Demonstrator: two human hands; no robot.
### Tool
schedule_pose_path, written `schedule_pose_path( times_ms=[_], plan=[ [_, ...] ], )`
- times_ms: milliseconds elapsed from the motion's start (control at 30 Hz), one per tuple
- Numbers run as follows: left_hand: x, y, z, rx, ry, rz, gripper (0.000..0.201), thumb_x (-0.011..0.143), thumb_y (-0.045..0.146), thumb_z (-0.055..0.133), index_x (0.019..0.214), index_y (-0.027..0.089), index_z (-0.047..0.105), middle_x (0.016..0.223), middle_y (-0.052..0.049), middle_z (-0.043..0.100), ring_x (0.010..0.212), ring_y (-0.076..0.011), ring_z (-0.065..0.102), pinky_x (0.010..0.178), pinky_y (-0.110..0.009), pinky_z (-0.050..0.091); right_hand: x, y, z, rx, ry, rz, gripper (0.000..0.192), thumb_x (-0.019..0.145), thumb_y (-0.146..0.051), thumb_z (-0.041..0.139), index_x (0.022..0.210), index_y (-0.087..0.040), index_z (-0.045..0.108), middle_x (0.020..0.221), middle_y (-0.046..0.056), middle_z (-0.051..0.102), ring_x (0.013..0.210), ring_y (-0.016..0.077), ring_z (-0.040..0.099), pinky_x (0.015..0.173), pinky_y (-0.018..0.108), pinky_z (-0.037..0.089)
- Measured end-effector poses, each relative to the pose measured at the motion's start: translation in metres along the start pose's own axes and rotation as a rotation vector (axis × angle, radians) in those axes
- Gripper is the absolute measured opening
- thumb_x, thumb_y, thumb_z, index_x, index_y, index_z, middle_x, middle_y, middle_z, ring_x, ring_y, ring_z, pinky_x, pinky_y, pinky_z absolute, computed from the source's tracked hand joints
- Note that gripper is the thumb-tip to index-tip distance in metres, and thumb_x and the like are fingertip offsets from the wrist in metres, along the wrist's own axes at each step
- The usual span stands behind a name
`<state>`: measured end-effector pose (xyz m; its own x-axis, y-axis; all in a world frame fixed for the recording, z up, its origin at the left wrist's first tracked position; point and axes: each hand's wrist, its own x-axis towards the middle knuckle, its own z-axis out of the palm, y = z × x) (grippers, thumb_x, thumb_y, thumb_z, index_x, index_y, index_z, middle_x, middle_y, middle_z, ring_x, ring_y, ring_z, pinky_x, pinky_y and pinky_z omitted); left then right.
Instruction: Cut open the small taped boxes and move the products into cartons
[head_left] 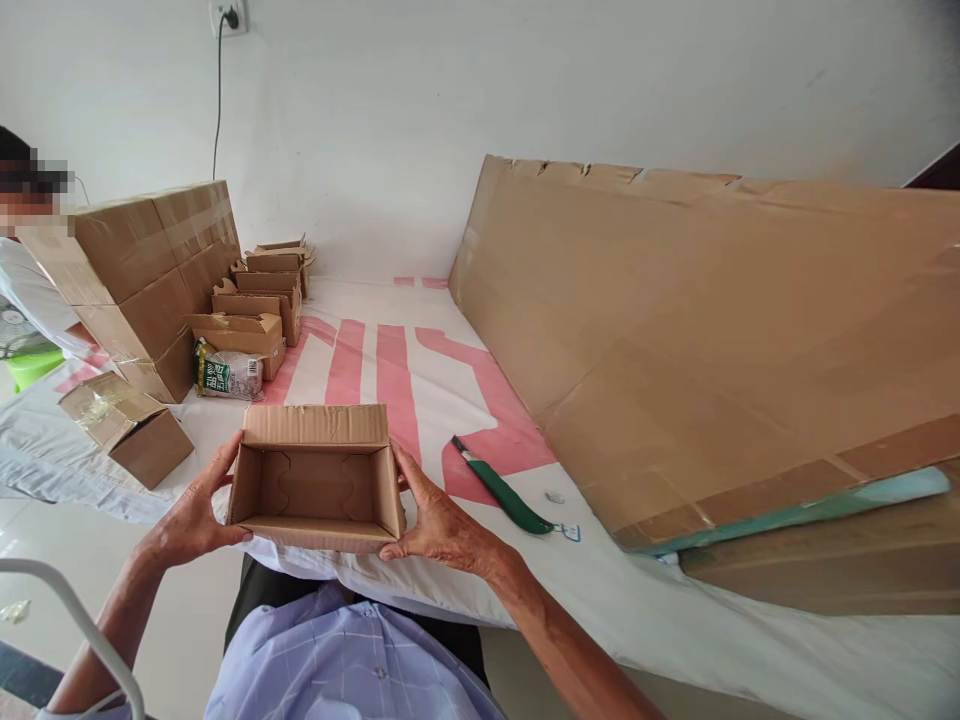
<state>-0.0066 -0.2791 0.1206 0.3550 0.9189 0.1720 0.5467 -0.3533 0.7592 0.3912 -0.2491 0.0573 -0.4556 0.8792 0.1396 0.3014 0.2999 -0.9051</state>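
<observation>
I hold a small open cardboard box between both hands, its opening facing me and its interlocked bottom flaps visible inside. My left hand grips its left side, and my right hand grips its right side. The box hovers over the near edge of a white sheet with red stripes. A green-handled utility knife lies on the sheet just right of my right hand.
Several folded small boxes and stacked large cartons stand at back left, with a snack packet and a taped box nearby. A big cardboard sheet leans on the right. A person sits at far left.
</observation>
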Motion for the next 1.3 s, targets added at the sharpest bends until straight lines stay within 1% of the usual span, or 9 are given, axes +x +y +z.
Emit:
schedule_pose_path(
  times_ms=[267, 433, 667, 833, 933, 1033, 1133, 1233, 1300],
  plan=[
    [-0.003, -0.005, -0.002, -0.019, 0.013, 0.020, 0.123, 0.084, 0.043, 0.091, 0.178, 0.039, 0.011, 0.185, -0.011, 0.018, 0.166, -0.0447, 0.028, 0.127, -0.061, 0.044, 0.000, -0.003, 0.003, 0.018, 0.015, -0.025, 0.150, 0.056, -0.040, 0.107, 0.176, -0.045, 0.017, 0.170, 0.013, 0.044, 0.147, 0.0448, 0.053, 0.117, 0.064, 0.053],
    [-0.008, -0.008, -0.010, 0.011, 0.015, 0.028, 0.123, 0.085, 0.043, 0.091, 0.178, 0.039, 0.009, 0.184, -0.012, 0.022, 0.166, -0.0443, 0.029, 0.127, -0.061, 0.044, 0.004, -0.011, 0.013, -0.025, 0.051, -0.071, 0.141, 0.061, -0.033, 0.103, 0.175, -0.038, 0.021, 0.169, 0.015, 0.044, 0.144, 0.0405, 0.057, 0.113, 0.056, 0.057],
    [-0.006, -0.008, -0.013, -0.013, 0.010, 0.011, 0.119, 0.090, 0.047, 0.086, 0.178, 0.034, 0.009, 0.185, -0.016, 0.019, 0.165, -0.0435, 0.033, 0.128, -0.062, 0.043, 0.011, -0.015, 0.020, -0.005, 0.055, -0.093, 0.127, 0.065, -0.027, 0.096, 0.172, -0.034, 0.027, 0.164, 0.018, 0.049, 0.135, 0.0411, 0.061, 0.110, 0.061, 0.058],
    [0.000, -0.003, 0.000, 0.092, 0.098, 0.000, 0.090, 0.096, 0.050, 0.078, 0.173, 0.031, 0.036, 0.177, -0.017, 0.038, 0.161, -0.0406, 0.041, 0.127, -0.062, 0.043, 0.013, -0.002, 0.014, 0.093, 0.126, 0.027, 0.110, 0.071, -0.033, 0.091, 0.166, -0.031, 0.036, 0.151, 0.018, 0.059, 0.117, 0.0388, 0.070, 0.092, 0.059, 0.067],
    [-0.004, -0.003, 0.000, 0.265, 0.294, 0.000, 0.066, 0.096, 0.045, 0.077, 0.158, 0.029, 0.057, 0.162, -0.016, 0.056, 0.148, -0.0372, 0.057, 0.122, -0.059, 0.049, 0.014, 0.012, 0.009, 0.096, 0.188, 0.110, 0.115, 0.072, -0.042, 0.090, 0.168, -0.030, 0.029, 0.154, 0.019, 0.057, 0.124, 0.0392, 0.069, 0.095, 0.057, 0.066],
    [-0.012, -0.008, -0.016, 0.509, 0.613, -0.034, 0.045, 0.099, 0.041, 0.072, 0.142, 0.030, 0.068, 0.142, -0.013, 0.064, 0.135, -0.0351, 0.062, 0.117, -0.058, 0.052, 0.016, 0.022, 0.006, 0.137, 0.242, 0.094, 0.117, 0.074, -0.050, 0.089, 0.169, -0.029, 0.025, 0.158, 0.020, 0.054, 0.131, 0.0382, 0.066, 0.104, 0.056, 0.062],
    [-0.016, -0.022, -0.047, 0.701, 0.790, -0.120, 0.050, 0.097, 0.044, 0.073, 0.144, 0.029, 0.065, 0.148, -0.014, 0.059, 0.143, -0.0396, 0.054, 0.121, -0.061, 0.047, 0.021, 0.025, 0.006, 0.171, 0.247, 0.071, 0.113, 0.076, -0.056, 0.088, 0.168, -0.030, 0.027, 0.158, 0.020, 0.055, 0.134, 0.0379, 0.065, 0.107, 0.056, 0.061],
    [-0.014, -0.047, -0.077, 0.781, 0.713, -0.235, 0.070, 0.090, 0.048, 0.077, 0.153, 0.025, 0.057, 0.162, -0.017, 0.049, 0.152, -0.0457, 0.043, 0.122, -0.064, 0.044, 0.030, 0.023, 0.012, 0.182, 0.223, 0.061, 0.110, 0.076, -0.056, 0.088, 0.165, -0.028, 0.030, 0.157, 0.020, 0.056, 0.136, 0.0383, 0.064, 0.109, 0.058, 0.059],
    [-0.013, -0.066, -0.091, 0.814, 0.612, -0.306, 0.068, 0.090, 0.046, 0.074, 0.153, 0.023, 0.058, 0.161, -0.018, 0.051, 0.153, -0.0469, 0.041, 0.119, -0.064, 0.047, 0.039, 0.023, 0.018, 0.203, 0.214, 0.043, 0.107, 0.076, -0.054, 0.089, 0.163, -0.028, 0.032, 0.157, 0.020, 0.056, 0.136, 0.0381, 0.064, 0.111, 0.058, 0.057]
  ],
)
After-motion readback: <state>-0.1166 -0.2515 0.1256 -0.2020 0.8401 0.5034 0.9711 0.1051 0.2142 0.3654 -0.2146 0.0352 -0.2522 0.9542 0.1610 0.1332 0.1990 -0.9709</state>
